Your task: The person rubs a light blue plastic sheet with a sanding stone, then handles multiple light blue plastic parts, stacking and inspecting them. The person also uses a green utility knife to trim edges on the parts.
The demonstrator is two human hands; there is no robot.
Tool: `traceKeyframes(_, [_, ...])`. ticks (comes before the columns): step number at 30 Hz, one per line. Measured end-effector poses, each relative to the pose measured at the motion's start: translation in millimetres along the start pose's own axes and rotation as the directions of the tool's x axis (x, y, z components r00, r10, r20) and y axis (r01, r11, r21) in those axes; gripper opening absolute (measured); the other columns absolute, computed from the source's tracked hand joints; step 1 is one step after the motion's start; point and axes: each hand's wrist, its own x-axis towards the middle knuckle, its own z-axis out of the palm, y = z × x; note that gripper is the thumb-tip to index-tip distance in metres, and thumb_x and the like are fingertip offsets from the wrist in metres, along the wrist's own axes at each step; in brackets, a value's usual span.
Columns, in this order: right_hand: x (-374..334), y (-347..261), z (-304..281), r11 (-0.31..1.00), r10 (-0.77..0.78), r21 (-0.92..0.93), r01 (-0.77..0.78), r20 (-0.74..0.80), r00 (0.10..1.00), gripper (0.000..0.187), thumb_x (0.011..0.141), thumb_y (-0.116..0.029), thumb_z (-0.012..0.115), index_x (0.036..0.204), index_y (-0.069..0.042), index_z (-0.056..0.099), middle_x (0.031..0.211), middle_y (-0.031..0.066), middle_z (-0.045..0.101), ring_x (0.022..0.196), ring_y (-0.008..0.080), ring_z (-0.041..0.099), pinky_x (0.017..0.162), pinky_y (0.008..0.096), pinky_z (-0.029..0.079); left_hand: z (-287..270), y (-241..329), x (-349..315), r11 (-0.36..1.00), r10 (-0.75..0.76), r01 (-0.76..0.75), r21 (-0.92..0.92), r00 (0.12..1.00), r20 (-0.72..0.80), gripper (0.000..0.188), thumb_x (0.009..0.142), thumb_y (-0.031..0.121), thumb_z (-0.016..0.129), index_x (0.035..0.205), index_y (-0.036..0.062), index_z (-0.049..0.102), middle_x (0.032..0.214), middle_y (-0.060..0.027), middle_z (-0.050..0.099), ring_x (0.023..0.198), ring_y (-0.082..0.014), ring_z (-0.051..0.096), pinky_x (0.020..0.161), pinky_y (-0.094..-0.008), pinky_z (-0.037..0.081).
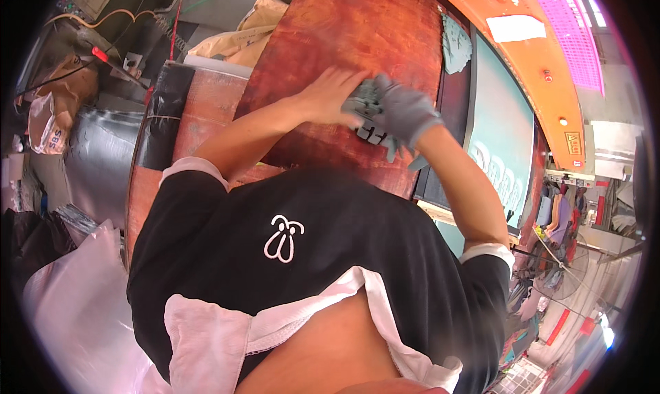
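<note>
My bare left hand [333, 98] reaches over the red-brown board [323, 37], fingers stretched and thumb apart, at the left edge of a small stack of teal-grey cut pieces [363, 105]. A grey glove covers my right hand [407, 111]. Its fingers bend over the right side of that stack and appear to grip it; the glove hides part of the pieces. Dark notches or gaps show along the stack's near edge. More teal strips [393, 149] hang below the gloved palm.
To the right, a large teal sheet [505, 112] with cut-out shapes lies beside an orange machine beam [543, 71]. A ragged teal scrap [455, 43] sits at the board's far right edge. Brown paper sacks [240, 37] stand at the far left, and clear plastic sheeting [89, 291] lies at the near left.
</note>
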Motion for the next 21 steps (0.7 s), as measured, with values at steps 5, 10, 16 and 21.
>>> traceKeyframes(5, [19, 5, 9, 0.999, 0.025, -0.032, -0.027, -0.066, 0.998, 0.053, 0.073, -0.034, 0.069, 0.111, -0.004, 0.047, 0.099, 0.0195, 0.062, 0.097, 0.0335, 0.062, 0.079, 0.0423, 0.050, 5, -2, 8, 0.959, -0.227, 0.253, -0.130, 0.956, 0.186, 0.084, 0.064, 0.030, 0.079, 0.133, 0.0038, 0.039, 0.119, -0.0189, 0.051, 0.116, -0.0357, 0.045, 0.101, -0.0439, 0.032])
traceKeyframes(10, [1, 32, -16, 0.978, 0.004, 0.206, 0.015, -0.094, 0.996, 0.059, 0.071, -0.033, 0.071, 0.115, -0.001, 0.050, 0.101, 0.0175, 0.064, 0.095, 0.0272, 0.064, 0.080, 0.0344, 0.050, -10, 4, 21, 0.798, -0.395, 0.320, -0.510, 0.917, -0.043, 0.091, 0.063, 0.026, 0.082, 0.137, 0.0042, 0.034, 0.131, -0.0161, 0.046, 0.126, -0.0294, 0.039, 0.103, -0.0394, 0.032])
traceKeyframes(16, [-22, 42, -17, 0.381, 0.128, 0.909, 0.171, -0.235, 0.963, 0.066, 0.067, -0.020, 0.078, 0.121, 0.003, 0.048, 0.104, 0.0138, 0.062, 0.096, 0.0202, 0.061, 0.084, 0.0322, 0.048, -28, 29, 47, 0.123, -0.315, 0.223, -0.967, 0.933, 0.175, 0.099, 0.063, 0.040, 0.080, 0.141, 0.0073, 0.030, 0.135, -0.0083, 0.041, 0.128, -0.0222, 0.035, 0.107, -0.0391, 0.027])
traceKeyframes(21, [-28, 38, -11, 0.068, 0.145, 0.967, 0.245, -0.252, 0.957, 0.063, 0.070, -0.013, 0.077, 0.124, 0.003, 0.048, 0.108, 0.0108, 0.061, 0.098, 0.0171, 0.059, 0.086, 0.0323, 0.048, -48, 31, 54, 0.180, -0.323, 0.364, -0.914, 0.899, 0.295, 0.083, 0.064, 0.032, 0.077, 0.134, 0.0063, 0.041, 0.126, -0.0077, 0.050, 0.121, -0.0217, 0.043, 0.104, -0.0392, 0.031])
